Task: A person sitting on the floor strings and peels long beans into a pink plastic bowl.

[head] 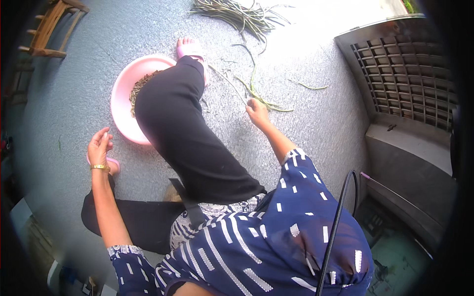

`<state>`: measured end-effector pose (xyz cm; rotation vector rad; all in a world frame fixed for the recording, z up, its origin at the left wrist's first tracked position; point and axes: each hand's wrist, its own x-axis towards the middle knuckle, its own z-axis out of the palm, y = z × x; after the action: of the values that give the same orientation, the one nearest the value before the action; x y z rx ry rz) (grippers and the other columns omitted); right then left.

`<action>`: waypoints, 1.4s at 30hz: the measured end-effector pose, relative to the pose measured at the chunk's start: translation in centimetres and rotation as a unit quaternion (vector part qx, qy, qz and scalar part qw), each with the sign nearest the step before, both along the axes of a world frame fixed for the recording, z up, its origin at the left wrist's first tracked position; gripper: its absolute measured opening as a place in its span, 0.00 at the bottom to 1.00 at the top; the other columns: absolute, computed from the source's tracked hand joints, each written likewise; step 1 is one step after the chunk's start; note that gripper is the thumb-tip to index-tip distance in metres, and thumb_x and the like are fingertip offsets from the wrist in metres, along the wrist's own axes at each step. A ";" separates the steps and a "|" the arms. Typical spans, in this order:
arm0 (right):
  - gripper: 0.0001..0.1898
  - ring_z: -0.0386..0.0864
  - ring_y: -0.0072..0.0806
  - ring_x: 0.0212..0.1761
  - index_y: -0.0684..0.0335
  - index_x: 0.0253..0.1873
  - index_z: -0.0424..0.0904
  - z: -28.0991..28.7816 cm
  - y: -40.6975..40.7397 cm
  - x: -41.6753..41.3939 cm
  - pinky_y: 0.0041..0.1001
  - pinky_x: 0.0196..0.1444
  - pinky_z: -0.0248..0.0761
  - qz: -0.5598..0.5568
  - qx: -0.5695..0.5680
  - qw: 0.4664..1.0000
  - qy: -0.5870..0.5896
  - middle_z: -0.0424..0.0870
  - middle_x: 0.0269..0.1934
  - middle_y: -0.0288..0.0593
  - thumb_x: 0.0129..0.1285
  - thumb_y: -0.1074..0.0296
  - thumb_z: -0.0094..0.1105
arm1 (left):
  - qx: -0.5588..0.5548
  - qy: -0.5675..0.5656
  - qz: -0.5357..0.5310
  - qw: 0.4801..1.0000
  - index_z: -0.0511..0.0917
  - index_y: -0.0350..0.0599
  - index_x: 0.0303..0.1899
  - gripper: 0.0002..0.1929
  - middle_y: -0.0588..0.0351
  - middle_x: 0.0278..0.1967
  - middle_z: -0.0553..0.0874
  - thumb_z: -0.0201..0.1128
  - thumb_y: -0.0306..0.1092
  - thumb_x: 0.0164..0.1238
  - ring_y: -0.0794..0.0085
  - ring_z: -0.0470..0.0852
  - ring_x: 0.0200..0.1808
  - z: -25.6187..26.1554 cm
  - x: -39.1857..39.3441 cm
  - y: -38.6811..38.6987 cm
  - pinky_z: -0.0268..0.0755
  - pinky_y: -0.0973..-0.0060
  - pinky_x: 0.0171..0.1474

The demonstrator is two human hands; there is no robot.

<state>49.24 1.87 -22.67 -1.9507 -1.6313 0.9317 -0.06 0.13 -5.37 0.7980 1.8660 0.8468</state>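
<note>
My right hand (257, 112) is low over the floor on the right, its fingers pinched on one end of a pale long bean (227, 81). Beside those fingers, green long beans (255, 92) lie loose on the floor. My left hand (99, 145), with a gold-coloured bracelet at the wrist, hangs in the air with loosely curled fingers and nothing visible in them. Just right of it stands a pink plastic basin (120, 107) with short cut bean pieces (139, 90) inside. My bent leg in black trousers covers the basin's right part.
A large heap of long beans (240, 16) lies on the grey floor (85, 74) ahead. One separate bean (307, 86) is farther right. A wooden stool (55, 27) stands at upper left. A metal grille door (403, 74) borders the right side. A black cable (339, 218) arches beside my right shoulder.
</note>
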 end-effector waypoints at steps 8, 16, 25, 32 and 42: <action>0.08 0.71 0.30 0.25 0.66 0.35 0.74 11.4 1.8 2.0 0.26 0.30 0.64 -0.124 0.133 0.974 0.135 0.75 0.24 0.44 0.60 0.69 0.46 | 0.081 -0.028 -0.010 0.996 0.76 0.43 0.43 0.10 0.64 0.28 0.78 0.55 0.32 0.61 0.88 0.72 0.23 2.5 0.7 0.6 0.66 0.90 0.27; 0.04 0.73 0.31 0.23 0.65 0.34 0.75 30.5 8.5 -8.3 0.26 0.28 0.66 0.098 0.357 0.926 0.074 0.75 0.24 0.44 0.57 0.74 0.51 | 0.299 0.045 0.021 0.953 0.74 0.42 0.46 0.15 0.62 0.31 0.78 0.60 0.31 0.57 0.86 0.71 0.26 6.1 1.1 0.6 0.68 0.88 0.30; 0.04 0.76 0.40 0.26 0.65 0.29 0.71 37.8 6.0 -28.0 0.33 0.28 0.68 0.472 0.362 0.801 0.064 0.75 0.24 0.46 0.52 0.71 0.52 | 0.387 0.274 -0.023 0.880 0.67 0.49 0.55 0.26 0.62 0.32 0.71 0.63 0.33 0.51 0.81 0.68 0.23 10.7 3.1 -0.3 0.67 0.83 0.26; 0.07 0.70 0.15 0.20 0.69 0.36 0.75 38.0 6.7 -32.7 0.18 0.19 0.62 0.429 -0.114 0.760 0.475 0.74 0.20 0.35 0.57 0.71 0.54 | 0.355 0.366 -0.078 0.856 0.76 0.40 0.34 0.05 0.60 0.22 0.75 0.58 0.28 0.56 0.75 0.74 0.23 9.7 -0.3 -1.1 0.64 0.83 0.25; 0.15 0.72 0.27 0.30 0.67 0.42 0.69 27.8 13.4 -33.6 0.23 0.32 0.68 0.044 -0.382 0.621 0.683 0.74 0.31 0.43 0.66 0.63 0.34 | 0.273 -0.450 0.142 0.838 0.74 0.45 0.34 0.05 0.61 0.27 0.77 0.54 0.35 0.62 0.87 0.69 0.20 8.3 -2.1 -1.0 0.62 0.90 0.21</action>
<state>15.59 15.29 5.17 -0.7161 -0.3292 2.5129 -2.13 -0.86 2.96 0.3109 0.8904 1.6417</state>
